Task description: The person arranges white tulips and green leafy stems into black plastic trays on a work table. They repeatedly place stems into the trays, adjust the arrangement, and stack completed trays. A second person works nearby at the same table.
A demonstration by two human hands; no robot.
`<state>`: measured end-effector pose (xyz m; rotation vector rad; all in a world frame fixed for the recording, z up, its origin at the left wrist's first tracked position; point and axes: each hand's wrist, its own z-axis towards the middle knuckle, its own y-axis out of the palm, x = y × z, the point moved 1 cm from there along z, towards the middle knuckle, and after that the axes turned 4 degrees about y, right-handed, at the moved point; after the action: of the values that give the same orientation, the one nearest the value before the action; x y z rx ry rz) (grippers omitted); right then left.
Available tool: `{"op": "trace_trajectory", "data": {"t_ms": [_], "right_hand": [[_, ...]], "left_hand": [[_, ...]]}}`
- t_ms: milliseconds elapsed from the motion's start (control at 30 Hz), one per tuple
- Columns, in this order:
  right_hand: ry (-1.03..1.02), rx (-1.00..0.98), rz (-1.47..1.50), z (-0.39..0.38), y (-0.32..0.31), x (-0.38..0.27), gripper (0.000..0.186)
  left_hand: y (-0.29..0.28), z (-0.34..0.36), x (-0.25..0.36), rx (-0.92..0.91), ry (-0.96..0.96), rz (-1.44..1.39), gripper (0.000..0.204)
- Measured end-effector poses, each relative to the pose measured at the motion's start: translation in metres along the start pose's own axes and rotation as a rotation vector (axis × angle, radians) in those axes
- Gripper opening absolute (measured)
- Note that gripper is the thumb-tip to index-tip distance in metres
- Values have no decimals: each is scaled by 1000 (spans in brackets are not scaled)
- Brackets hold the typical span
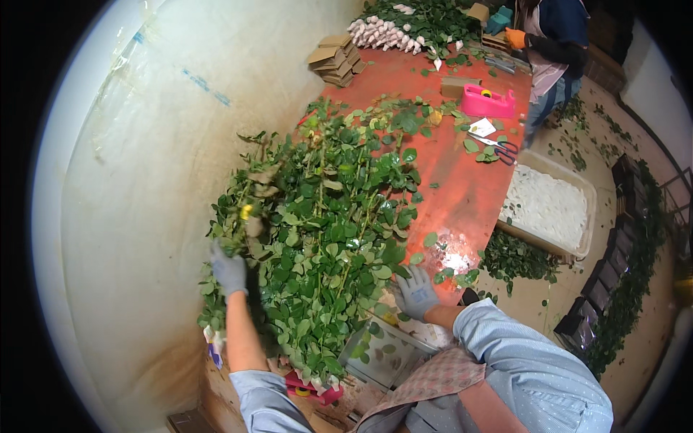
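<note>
A large heap of leafy green stems (325, 238), with a few yellowed leaves, covers the near left of the red table (451, 195). My left hand (229, 270), in a grey glove, touches the heap's left edge with fingers extended among the leaves. At the heap's lower right, my right hand (415, 292), also gloved, lies with fingers spread and holds nothing. Below it are a clear, box-like object (379, 346) and a pink tape dispenser (317, 390), partly hidden.
Farther along are bundled pale-wrapped flowers (386, 32), cardboard (336, 61), another pink dispenser (487, 101) and scissors (498, 148). A co-worker (548, 50) with an orange glove stands top right. A tub of white material (545, 202), fallen leaves and dark containers (606, 267) line the right.
</note>
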<state>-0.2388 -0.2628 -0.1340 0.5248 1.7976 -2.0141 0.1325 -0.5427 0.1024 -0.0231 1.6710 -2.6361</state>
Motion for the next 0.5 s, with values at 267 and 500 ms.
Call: {"op": "trace_trajectory", "data": {"t_ms": [267, 500], "right_hand": [[20, 29, -33, 2, -4, 3, 60], [-5, 4, -29, 1, 0, -3, 64]], "left_hand": [[31, -2, -28, -280, 145, 35, 60], [1, -55, 7, -166, 292, -125, 82]]}}
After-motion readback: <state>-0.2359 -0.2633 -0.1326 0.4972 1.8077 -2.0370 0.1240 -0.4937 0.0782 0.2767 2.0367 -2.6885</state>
